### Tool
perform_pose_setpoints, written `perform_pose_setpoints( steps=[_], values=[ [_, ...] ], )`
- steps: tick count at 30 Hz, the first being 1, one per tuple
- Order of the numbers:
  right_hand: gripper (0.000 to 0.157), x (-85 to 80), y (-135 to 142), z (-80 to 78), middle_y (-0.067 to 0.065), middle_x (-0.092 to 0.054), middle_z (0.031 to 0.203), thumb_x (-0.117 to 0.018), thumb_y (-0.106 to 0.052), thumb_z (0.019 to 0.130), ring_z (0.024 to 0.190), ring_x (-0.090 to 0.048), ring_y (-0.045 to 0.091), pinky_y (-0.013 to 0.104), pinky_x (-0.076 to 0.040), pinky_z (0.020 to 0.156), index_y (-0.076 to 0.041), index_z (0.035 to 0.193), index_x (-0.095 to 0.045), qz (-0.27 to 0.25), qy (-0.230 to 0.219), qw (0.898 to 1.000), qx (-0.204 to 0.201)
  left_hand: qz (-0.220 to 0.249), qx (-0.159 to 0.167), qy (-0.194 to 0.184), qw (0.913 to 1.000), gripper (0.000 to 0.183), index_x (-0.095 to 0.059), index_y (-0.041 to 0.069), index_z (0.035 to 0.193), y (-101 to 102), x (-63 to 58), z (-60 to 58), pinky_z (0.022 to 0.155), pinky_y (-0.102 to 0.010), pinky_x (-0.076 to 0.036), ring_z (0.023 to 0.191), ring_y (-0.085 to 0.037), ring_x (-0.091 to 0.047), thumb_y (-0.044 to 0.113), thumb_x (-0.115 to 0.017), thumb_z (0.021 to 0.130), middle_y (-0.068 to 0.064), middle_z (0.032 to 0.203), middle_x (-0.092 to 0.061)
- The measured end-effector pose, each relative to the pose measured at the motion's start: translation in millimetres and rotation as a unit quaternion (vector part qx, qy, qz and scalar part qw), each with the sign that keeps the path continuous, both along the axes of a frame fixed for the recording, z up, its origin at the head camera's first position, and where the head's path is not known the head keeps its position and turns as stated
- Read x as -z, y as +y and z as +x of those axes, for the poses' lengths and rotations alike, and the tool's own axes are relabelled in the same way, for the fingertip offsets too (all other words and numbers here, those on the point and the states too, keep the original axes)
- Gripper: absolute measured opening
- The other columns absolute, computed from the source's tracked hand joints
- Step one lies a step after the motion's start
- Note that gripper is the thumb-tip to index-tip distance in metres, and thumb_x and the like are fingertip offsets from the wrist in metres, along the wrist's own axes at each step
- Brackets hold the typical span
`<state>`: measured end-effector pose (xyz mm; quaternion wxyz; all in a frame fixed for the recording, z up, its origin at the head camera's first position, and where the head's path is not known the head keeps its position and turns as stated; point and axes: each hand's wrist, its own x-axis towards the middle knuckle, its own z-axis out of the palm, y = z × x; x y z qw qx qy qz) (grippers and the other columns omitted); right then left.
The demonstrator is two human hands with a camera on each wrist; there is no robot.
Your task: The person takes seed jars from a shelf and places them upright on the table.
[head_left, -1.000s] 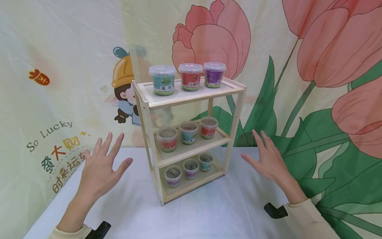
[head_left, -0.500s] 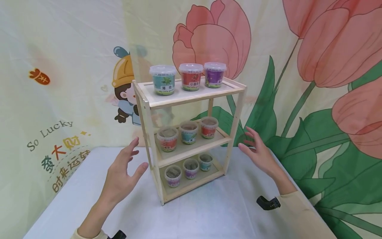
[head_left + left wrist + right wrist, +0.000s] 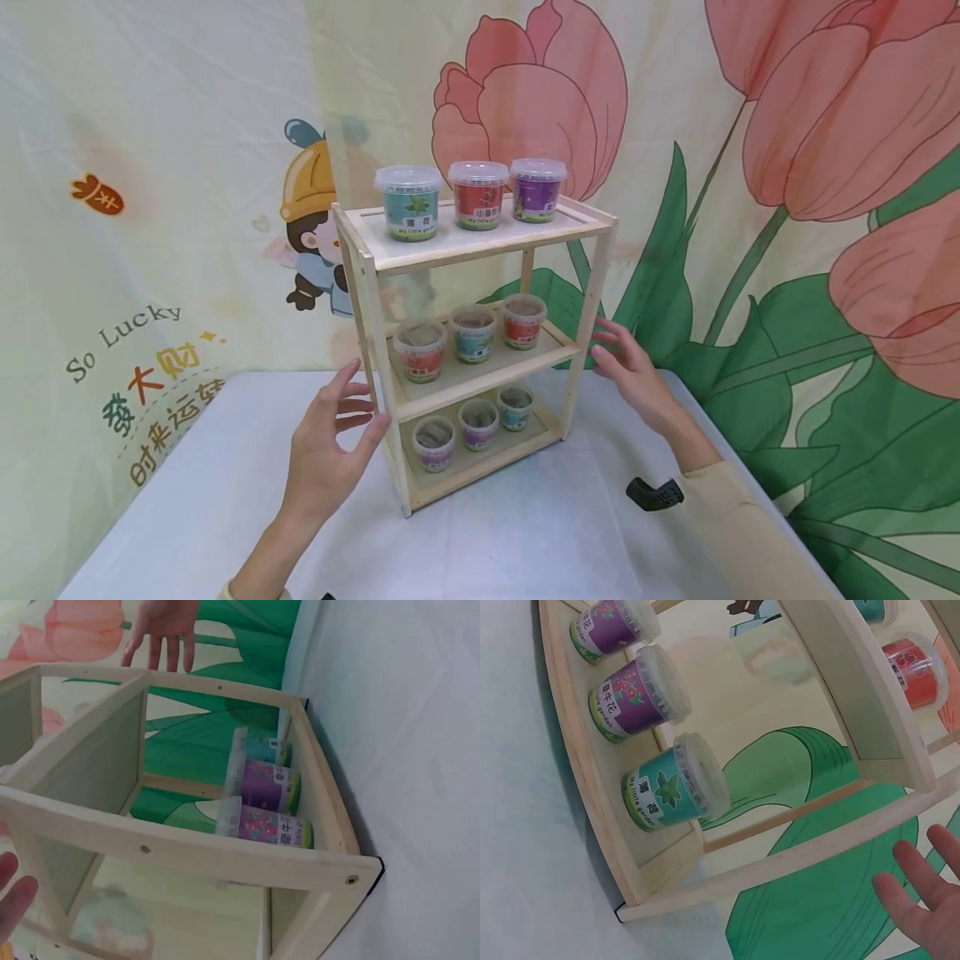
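A three-tier wooden shelf (image 3: pixel 487 252) stands between my two hands. My left hand (image 3: pixel 330 450) is at its left front post, fingers spread and slightly bent, holding nothing. Beside the right post is my right hand (image 3: pixel 633 379), its thumb and fingers apart and nothing in them. On the top tier sit lidded plastic tubs: teal (image 3: pixel 411 204), red (image 3: pixel 478 200) and purple (image 3: pixel 537 196). The middle tier carries a red tub (image 3: pixel 422 360), a teal one and another red one. Two purple tubs (image 3: pixel 634 694) and a teal tub (image 3: pixel 664 789) occupy the bottom tier.
The shelf stands at an angle on a table with a white cloth (image 3: pixel 510 542). Behind it hangs a backdrop (image 3: pixel 225 108) printed with tulips and a cartoon figure. Black wrist-camera mounts, such as the right one (image 3: pixel 654 494), stick out by the sleeves.
Both hands have moved inward, the left to the right and the right to the left, up close to the shelf's sides. Their fingers have bent a little. Shelf and tubs stay put.
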<state>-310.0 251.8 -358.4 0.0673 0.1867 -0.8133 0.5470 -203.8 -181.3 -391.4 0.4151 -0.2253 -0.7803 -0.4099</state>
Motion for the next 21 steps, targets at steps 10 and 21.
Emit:
perform_pose_setpoints(
  steps=[10, 21],
  values=[
    [0.056, 7.7, -6, -10.0, 0.026, -0.046, 0.15, -0.046, -0.031, 0.116, 0.14, -0.05, 0.047, 0.062, -0.044, 0.114, -0.015, 0.167, -0.029, -0.015, -0.021, 1.0, -0.016, 0.015, -0.015, 0.007, 0.9997, 0.084, -0.05, 0.008, 0.156, 10, 7.2, 1.1, 0.089, -0.013, -0.056, 0.092, -0.025, -0.073, -0.005, -0.087, 0.082, -0.01, 0.113, -0.072],
    [0.055, 17.2, -6, -15.8, 0.027, -0.051, 0.144, -0.046, -0.027, 0.116, 0.139, -0.052, 0.048, 0.061, -0.046, 0.113, -0.016, 0.167, -0.029, -0.017, -0.008, 1.0, -0.025, -0.011, -0.02, 0.035, 0.9991, 0.082, -0.051, 0.008, 0.157, 18, 16.2, -0.6, 0.082, -0.018, -0.06, 0.089, -0.022, -0.072, -0.007, -0.084, 0.083, -0.007, 0.103, -0.069]
  ],
)
